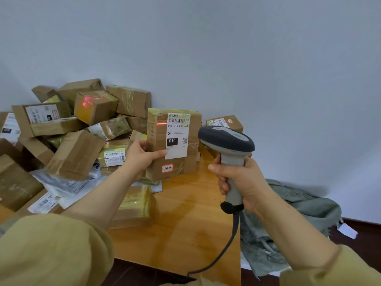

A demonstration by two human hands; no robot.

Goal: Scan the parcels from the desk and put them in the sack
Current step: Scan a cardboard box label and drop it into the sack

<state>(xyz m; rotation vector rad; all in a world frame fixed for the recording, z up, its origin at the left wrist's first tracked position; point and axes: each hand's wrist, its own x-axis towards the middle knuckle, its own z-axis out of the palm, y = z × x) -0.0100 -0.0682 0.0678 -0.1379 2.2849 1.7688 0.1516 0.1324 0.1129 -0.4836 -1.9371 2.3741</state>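
Khaki sleeves [51, 250] fill the lower edge of view. Left hand [142, 156] grips a cardboard parcel [175, 172] upright over the wooden desk [185, 223], thumb on its shipping label [177, 135]. Right hand [241, 182] is wrapped round the handle of a corded barcode scanner [226, 141] aimed at the parcel; a red scan line [161, 123] falls left of the barcode. More parcels [82, 131] are piled at desk left. A grey-green sack [299, 213] lies beside the desk's right edge.

Parcel [175, 139] beside scanner [226, 140], above desk [185, 223]
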